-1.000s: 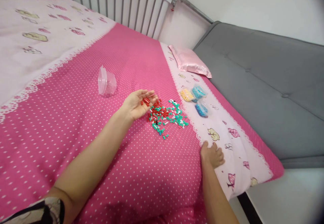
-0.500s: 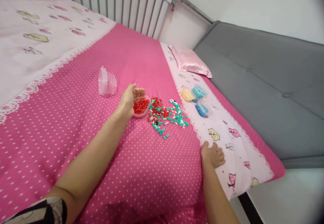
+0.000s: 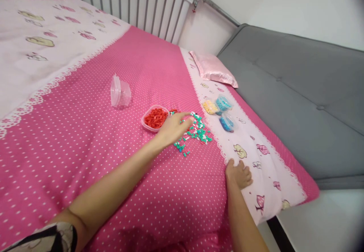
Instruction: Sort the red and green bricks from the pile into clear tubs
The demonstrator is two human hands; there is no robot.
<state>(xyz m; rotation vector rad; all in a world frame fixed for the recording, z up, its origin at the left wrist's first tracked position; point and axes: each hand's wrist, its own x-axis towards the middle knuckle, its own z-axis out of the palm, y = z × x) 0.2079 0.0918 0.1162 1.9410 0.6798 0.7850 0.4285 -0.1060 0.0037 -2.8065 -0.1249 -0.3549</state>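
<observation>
My left hand (image 3: 174, 127) is over the loose pile of small plastic pieces, its visible fingers stretched forward and apart. It covers part of the pile; nothing shows held in it. Green and white pieces (image 3: 200, 132) lie spread just past its fingertips, with a few red ones among them. Beside the wrist stands a clear tub (image 3: 143, 123) filled with red pieces (image 3: 156, 118). Farther right, my right hand (image 3: 239, 174) rests on the bedspread with its fingers apart, holding nothing.
A clear, lidded-looking container (image 3: 121, 92) lies on its side at left. Tubs of yellow pieces (image 3: 210, 107), light blue pieces (image 3: 223, 103) and darker blue pieces (image 3: 226, 123) sit to the right. Behind are a pink pillow (image 3: 213, 69) and a grey headboard (image 3: 295, 92).
My left hand has moved right, from beside the tub of red pieces to above the loose pile, uncovering the tub. My right hand stays in place.
</observation>
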